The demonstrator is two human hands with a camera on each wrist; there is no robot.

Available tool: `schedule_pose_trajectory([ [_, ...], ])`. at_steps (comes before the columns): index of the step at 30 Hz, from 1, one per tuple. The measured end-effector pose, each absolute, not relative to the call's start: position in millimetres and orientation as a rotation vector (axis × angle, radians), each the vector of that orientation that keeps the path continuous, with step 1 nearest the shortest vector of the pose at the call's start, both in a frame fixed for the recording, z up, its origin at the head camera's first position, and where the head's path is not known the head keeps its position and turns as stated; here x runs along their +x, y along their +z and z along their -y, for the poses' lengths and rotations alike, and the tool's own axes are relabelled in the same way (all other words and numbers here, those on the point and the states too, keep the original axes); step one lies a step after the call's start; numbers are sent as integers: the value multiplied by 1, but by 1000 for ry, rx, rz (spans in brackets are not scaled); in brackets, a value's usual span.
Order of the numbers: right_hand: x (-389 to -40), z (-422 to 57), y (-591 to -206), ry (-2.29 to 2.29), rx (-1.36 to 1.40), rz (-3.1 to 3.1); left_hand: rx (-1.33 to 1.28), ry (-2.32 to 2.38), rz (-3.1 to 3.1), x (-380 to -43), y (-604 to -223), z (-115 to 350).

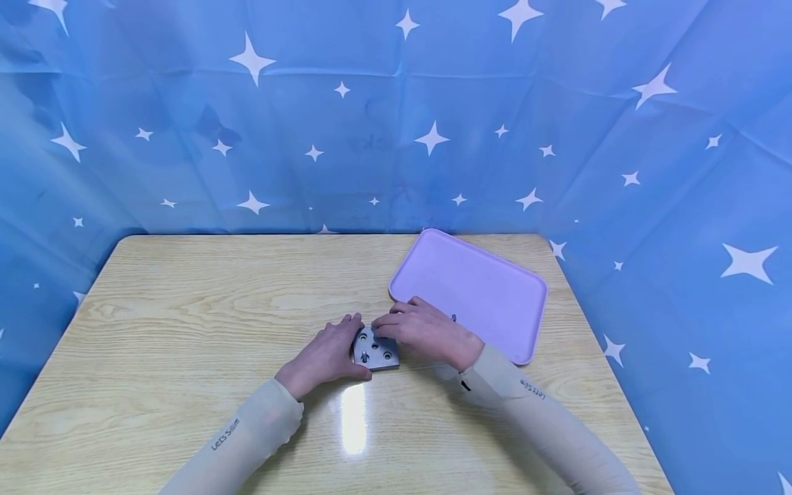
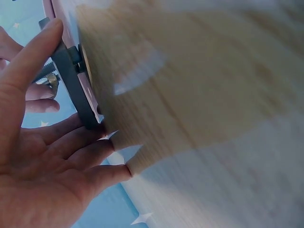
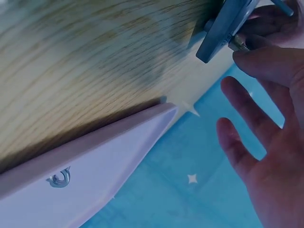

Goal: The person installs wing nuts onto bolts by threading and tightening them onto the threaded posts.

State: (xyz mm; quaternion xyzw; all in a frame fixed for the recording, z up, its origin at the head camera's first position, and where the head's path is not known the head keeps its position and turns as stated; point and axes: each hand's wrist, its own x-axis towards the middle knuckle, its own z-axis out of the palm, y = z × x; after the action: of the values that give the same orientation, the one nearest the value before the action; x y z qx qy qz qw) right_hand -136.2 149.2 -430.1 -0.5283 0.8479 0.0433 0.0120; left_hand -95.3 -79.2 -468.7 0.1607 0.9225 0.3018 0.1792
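Observation:
A grey metal plate (image 1: 385, 349) with several round holes lies at the middle of the table, raised slightly on feet or bolt heads beneath it. My left hand (image 1: 328, 349) grips it by opposite edges, thumb on the near side and fingers on the far side. A small metal bolt (image 1: 364, 356) stands up from one hole. Over the plate's far right corner, my right hand (image 1: 427, 331) pinches a small threaded piece (image 3: 238, 43) between thumb and index finger, against the plate's face. Its other fingers extend free. The fingers partly hide this piece.
A purple tray (image 1: 489, 282) sits at the back right, just beyond my right hand. Inside it lies a small ring-shaped metal piece (image 3: 59, 178). The wooden table (image 1: 204, 309) extends to a blue star-patterned curtain (image 1: 346, 124) at the back and sides.

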Motion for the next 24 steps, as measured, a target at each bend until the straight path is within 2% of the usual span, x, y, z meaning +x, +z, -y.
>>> schedule_pose_trajectory([
  [11,-137,-147,-435,80,-1648,-2731,464,862,-2615,-95,-470,80],
  [24,-134,-130,-457,-4,-1586,-2971,463,857,-2625,-95,-469,79],
])
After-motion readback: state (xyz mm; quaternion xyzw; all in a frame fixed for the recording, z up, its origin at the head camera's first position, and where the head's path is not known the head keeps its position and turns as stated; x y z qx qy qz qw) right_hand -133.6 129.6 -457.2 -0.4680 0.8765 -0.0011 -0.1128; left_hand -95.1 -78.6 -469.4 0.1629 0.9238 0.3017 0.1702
